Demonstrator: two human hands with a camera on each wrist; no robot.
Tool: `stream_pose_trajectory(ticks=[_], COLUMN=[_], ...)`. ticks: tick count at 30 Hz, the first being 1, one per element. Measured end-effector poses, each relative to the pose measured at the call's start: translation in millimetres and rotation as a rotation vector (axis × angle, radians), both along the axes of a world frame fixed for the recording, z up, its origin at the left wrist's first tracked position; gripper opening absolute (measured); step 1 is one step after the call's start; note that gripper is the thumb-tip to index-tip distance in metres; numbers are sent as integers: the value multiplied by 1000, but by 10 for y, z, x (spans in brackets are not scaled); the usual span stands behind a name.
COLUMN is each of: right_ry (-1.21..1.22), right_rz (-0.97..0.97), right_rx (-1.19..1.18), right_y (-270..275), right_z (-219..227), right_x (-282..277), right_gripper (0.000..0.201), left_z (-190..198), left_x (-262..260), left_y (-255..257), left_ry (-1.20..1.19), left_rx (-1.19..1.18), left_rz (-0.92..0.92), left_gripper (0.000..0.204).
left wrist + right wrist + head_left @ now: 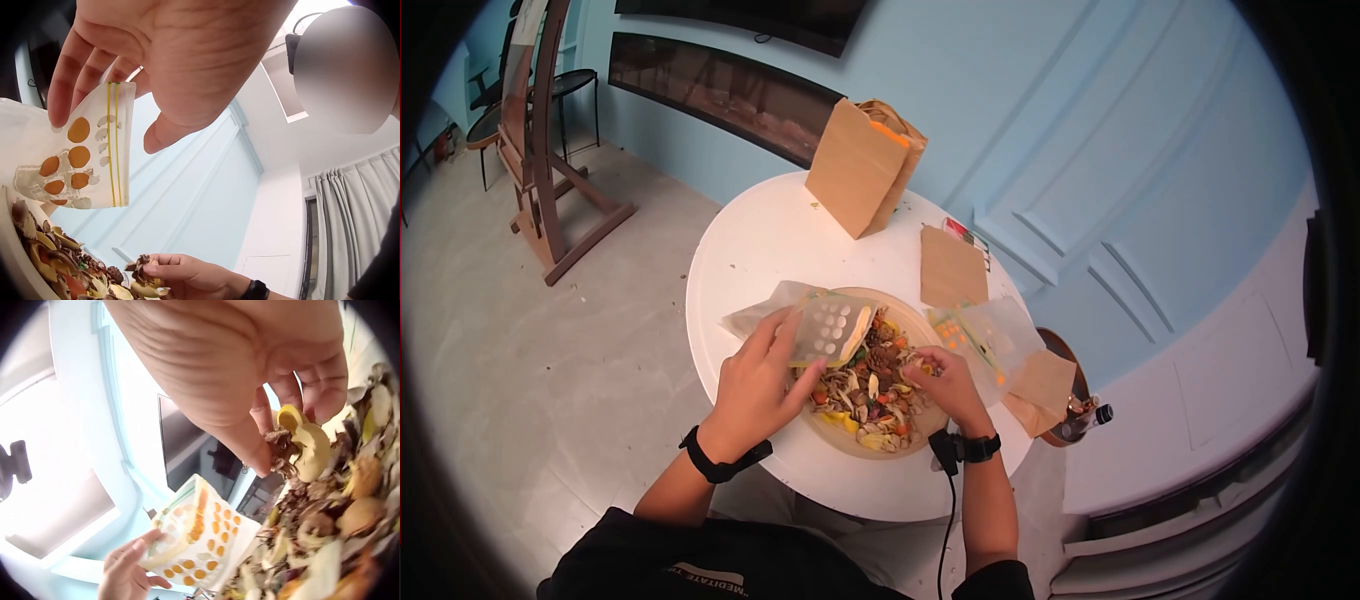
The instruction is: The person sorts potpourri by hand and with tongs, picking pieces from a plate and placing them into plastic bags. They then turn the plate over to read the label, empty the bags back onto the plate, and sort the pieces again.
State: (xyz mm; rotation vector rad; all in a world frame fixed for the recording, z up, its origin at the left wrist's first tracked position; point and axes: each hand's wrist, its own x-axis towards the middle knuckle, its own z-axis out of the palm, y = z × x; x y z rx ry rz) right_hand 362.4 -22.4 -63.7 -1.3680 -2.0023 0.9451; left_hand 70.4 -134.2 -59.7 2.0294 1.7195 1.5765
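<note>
My left hand (755, 385) holds a translucent zip bag (834, 325) with clear round windows and a yellow-green seal, tilted over the left side of a wide beige bowl (832, 438). The bowl is full of potpourri-like dried pieces (874, 388): brown curls, pale slices, yellow and orange bits. Over the right side of the bowl, my right hand (952, 390) pinches a few dried pieces between thumb and fingers. In the right wrist view these are a dark brown, crinkled bit (280, 450) and a pale yellow curled piece (310, 450).
A second zip bag (1010, 335) lies right of the bowl, near a flat brown paper piece (953, 268) and a folded brown bag (1045, 385). A tall paper bag (858, 165) stands at the back of the round white table (740, 250). A bin with bottles (1090, 420) stands beside the table.
</note>
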Motion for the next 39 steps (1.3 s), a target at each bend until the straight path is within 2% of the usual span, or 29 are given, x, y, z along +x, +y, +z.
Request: stream_pose_trajectory(ticks=[1,4,7,16,19,22,28,31,34,39], right_ry=[71,332,568,957,969,828,714,671,629,703], right_rz=[-15,-121,-108,-134,-75,-35,-11,61,89,174], right_rx=[2,-281,-391,-659,-633,-526,-450,-460,-481,-408], right_y=[2,-28,-30,-150,-128,-135,-230,-238,-236,-233], right_z=[-12,99,48,152,53,-70,6,75,181,228], right_x=[-19,-122,-155,-264,-213,-228,-463,-607,-818,-963], right_gripper=[36,33,28,21,20,21,22,27,43,56], left_z=[-9,-17,14,-7,3,1,67,36,59,43], left_x=[-7,-30,-21,3,19,41,92,131,165,159], left_y=[9,39,32,31,32,25,-10,0,-10,-2], left_ry=[14,42,-3,17,10,13,22,47,57,83], left_rx=[9,75,37,42,22,-14,-70,-64,-91,-59], left_rz=[4,14,1,-12,-18,-29,-46,-53,-68,-52], left_gripper=[56,56,56,54,54,54,58,59,60,59])
